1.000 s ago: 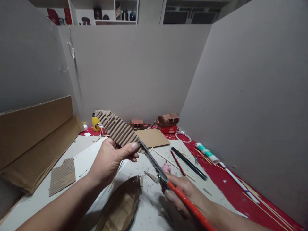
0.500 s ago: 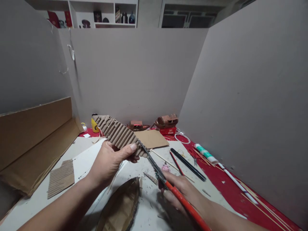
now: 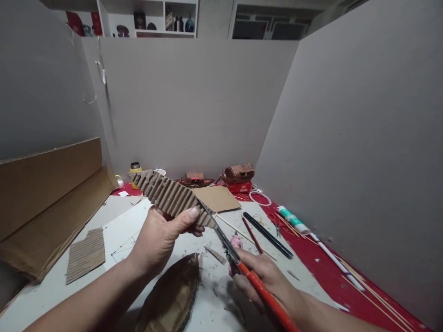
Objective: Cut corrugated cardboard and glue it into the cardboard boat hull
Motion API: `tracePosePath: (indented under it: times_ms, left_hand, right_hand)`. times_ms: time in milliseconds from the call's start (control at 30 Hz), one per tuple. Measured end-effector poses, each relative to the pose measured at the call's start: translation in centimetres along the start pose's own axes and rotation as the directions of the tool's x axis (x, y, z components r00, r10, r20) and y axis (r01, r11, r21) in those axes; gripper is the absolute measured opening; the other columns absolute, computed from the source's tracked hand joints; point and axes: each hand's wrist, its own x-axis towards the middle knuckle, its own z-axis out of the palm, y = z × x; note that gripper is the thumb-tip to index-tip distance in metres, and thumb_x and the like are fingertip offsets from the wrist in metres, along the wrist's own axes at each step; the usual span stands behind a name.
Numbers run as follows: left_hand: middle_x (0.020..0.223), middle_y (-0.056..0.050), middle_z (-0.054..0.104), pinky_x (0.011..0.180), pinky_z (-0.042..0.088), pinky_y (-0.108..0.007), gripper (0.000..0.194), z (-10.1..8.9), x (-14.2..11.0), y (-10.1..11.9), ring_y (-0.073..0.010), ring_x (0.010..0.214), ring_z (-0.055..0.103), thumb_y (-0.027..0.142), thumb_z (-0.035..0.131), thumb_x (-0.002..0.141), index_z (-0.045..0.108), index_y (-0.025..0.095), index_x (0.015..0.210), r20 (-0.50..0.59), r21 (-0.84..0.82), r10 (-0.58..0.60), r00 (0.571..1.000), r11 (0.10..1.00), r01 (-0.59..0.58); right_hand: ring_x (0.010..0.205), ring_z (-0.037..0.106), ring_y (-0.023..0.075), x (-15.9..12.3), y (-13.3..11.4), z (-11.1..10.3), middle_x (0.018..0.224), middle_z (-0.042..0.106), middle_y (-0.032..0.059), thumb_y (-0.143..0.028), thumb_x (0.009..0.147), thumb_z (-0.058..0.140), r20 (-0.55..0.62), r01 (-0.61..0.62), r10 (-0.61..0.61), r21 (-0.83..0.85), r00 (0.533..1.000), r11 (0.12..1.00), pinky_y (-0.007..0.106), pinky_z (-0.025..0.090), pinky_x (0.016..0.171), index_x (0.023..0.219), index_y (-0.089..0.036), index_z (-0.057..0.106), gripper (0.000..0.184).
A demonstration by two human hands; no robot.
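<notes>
My left hand (image 3: 161, 240) is closed on a long strip of corrugated cardboard (image 3: 166, 196), thumb on top, and holds it up over the table. My right hand (image 3: 263, 279) grips red-handled scissors (image 3: 238, 265) whose dark blades meet the strip's near right end by my left thumb. Below both hands lies a boat-shaped cardboard piece (image 3: 173, 295) on the white work surface (image 3: 124, 235).
Large brown cardboard sheets (image 3: 44, 203) lean at the left, with a small corrugated piece (image 3: 86, 254) beside them. A flat cardboard sheet (image 3: 216, 198), black sticks (image 3: 266, 234), a glue tube (image 3: 294, 220), thin wooden skewers (image 3: 377, 288), a yellow bottle (image 3: 134, 168) and a small boat model (image 3: 238, 173) lie around. Grey partitions enclose the desk.
The corrugated strip has tilted flatter and dropped slightly in my left hand. The scissors stay at its end, with my right hand shifted a little toward me.
</notes>
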Motion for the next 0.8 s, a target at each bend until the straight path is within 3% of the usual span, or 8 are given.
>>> tracePosePath:
  times_ms: [300, 433, 533, 700, 800]
  left_hand:
    - [0.074, -0.002, 0.065, 0.058, 0.053, -0.021, 0.013, 1.2, -0.8, 0.1, -0.0106, 0.063, 0.061, 0.025, 0.071, 0.079, 0.065, 0.014, 0.078, 0.018, -0.129, -0.115, 0.993, 0.985, 0.117]
    - [0.075, -0.001, 0.064, 0.058, 0.053, -0.022, 0.013, 1.4, -1.0, 0.0, -0.0113, 0.065, 0.062, 0.024, 0.073, 0.078, 0.064, 0.014, 0.080, -0.004, -0.145, -0.120, 0.993, 0.982, 0.118]
    - [0.074, -0.001, 0.064, 0.058, 0.053, -0.022, 0.013, 1.3, -0.9, 0.1, -0.0105, 0.063, 0.061, 0.024, 0.072, 0.078, 0.064, 0.014, 0.079, -0.008, -0.148, -0.126, 0.992, 0.981, 0.123]
    - [0.077, -0.001, 0.065, 0.059, 0.052, -0.021, 0.013, 1.5, -1.1, 0.0, -0.0106, 0.065, 0.061, 0.023, 0.072, 0.078, 0.065, 0.015, 0.084, -0.010, -0.184, -0.123, 0.992, 0.976, 0.119]
    - [0.071, -0.001, 0.064, 0.059, 0.052, -0.021, 0.013, 2.1, -1.6, 0.0, -0.0097, 0.061, 0.060, 0.025, 0.072, 0.078, 0.064, 0.014, 0.078, 0.036, -0.206, -0.154, 0.988, 0.966, 0.158]
  right_hand:
    - [0.053, 0.034, 0.0112, 0.0, -0.4, -0.5, 0.061, 0.040, -0.0057, -0.035, 0.091, 0.045, 0.012, -0.087, 0.089, -0.134, 0.996, 0.987, 0.024, 0.034, 0.052, 0.080, -0.022, 0.039, 0.018]
    - [0.053, 0.028, 0.0104, -0.1, -0.5, -0.8, 0.060, 0.035, -0.0071, -0.037, 0.091, 0.045, 0.027, -0.111, 0.114, -0.104, 0.993, 0.988, 0.024, 0.031, 0.050, 0.079, -0.022, 0.039, 0.021]
    - [0.050, 0.025, 0.0098, 0.0, -0.6, -0.9, 0.057, 0.031, -0.0083, -0.038, 0.093, 0.042, 0.033, -0.101, 0.103, -0.055, 0.994, 0.993, 0.023, 0.028, 0.047, 0.077, -0.022, 0.039, 0.023]
    - [0.055, 0.033, 0.0105, 0.0, -0.5, -0.4, 0.064, 0.040, -0.0048, -0.039, 0.092, 0.046, -0.004, -0.008, 0.008, -0.065, 1.000, 0.998, 0.024, 0.034, 0.054, 0.082, -0.020, 0.042, 0.022]
    - [0.052, 0.030, 0.0098, 0.0, -0.7, -0.1, 0.061, 0.036, -0.0057, -0.040, 0.094, 0.043, -0.009, -0.023, 0.022, -0.027, 1.000, 0.999, 0.024, 0.032, 0.050, 0.077, -0.021, 0.039, 0.026]
